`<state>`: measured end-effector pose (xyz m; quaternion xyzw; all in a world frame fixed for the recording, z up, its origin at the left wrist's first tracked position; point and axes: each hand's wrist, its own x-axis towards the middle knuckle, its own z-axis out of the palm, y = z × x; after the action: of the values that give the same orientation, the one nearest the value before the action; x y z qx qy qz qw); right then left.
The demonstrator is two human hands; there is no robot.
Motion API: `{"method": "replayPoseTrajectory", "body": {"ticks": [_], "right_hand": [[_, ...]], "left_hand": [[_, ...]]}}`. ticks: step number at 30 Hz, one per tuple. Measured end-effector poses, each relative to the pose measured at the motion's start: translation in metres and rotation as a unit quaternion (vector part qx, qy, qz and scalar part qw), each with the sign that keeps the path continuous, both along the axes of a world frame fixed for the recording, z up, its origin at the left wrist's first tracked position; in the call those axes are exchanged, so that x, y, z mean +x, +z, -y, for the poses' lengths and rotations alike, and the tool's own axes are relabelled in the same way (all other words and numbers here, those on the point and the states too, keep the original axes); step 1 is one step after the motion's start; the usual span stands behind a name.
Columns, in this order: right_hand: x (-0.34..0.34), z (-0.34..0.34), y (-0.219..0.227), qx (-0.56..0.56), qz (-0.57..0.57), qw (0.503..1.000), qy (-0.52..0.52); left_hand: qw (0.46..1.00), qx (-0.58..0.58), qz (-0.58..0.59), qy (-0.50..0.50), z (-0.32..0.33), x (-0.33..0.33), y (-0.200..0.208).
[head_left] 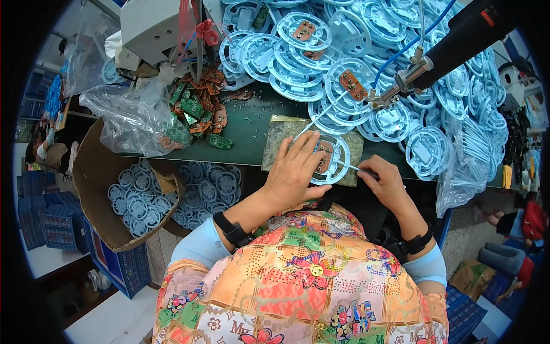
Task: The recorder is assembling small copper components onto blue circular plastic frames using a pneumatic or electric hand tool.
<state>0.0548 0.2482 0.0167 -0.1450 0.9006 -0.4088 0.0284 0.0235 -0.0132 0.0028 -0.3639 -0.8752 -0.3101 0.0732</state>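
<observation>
A round light-blue plastic frame [345, 150] with a brown circuit board [324, 159] in its middle rests on a worn pad [279, 127] at the table's front edge. My left hand [293, 166] lies over its left side, fingers on top and thumb at the near rim, gripping it. At the right rim, my right hand [382, 176] pinches a thin light-blue stick [353, 168] that reaches into the frame. Another pale stick [321, 116] slants from my left fingertips up to a frame with a brown board [353, 85] behind.
A black screwdriver-like tool [458, 49] with a metal nozzle hangs at upper right. Many light-blue frames [298, 74] are heaped behind. Left lie green and brown circuit boards [197, 109], small screws and a plastic bag [137, 123]. A cardboard box [94, 189] of blue parts stands below.
</observation>
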Motion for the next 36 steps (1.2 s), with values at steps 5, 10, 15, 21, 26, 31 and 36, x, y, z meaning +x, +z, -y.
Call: {"method": "replayPoseTrajectory", "body": {"ticks": [5,10,15,21,26,31,36], "right_hand": [[-0.006,-0.003,0.0,0.024,-0.009,0.999,0.026],[-0.005,0.0,-0.001,0.007,-0.004,1.0,0.017],[0.0,0.006,-0.009,0.007,-0.024,1.0,-0.01],[0.0,0.008,-0.002,0.018,-0.117,0.993,-0.015],[-0.059,-0.037,0.058,-0.232,-0.291,0.888,-0.269],[-0.142,-0.044,0.125,-0.436,-0.165,0.883,-0.061],[-0.153,-0.037,0.155,-0.34,-0.261,0.901,-0.07]], "left_hand": [[1.0,-0.02,0.0,-0.002,0.001,0.0,0.001],[1.0,-0.023,0.004,-0.002,0.002,0.001,0.001],[1.0,-0.031,0.001,-0.005,0.001,0.001,0.003],[0.999,-0.042,0.0,-0.01,0.0,-0.002,0.006],[0.999,-0.041,-0.005,-0.003,0.002,0.001,0.006],[0.998,-0.067,-0.001,-0.004,0.002,0.0,0.011],[0.999,-0.046,-0.003,0.005,0.001,0.003,0.006]]}}
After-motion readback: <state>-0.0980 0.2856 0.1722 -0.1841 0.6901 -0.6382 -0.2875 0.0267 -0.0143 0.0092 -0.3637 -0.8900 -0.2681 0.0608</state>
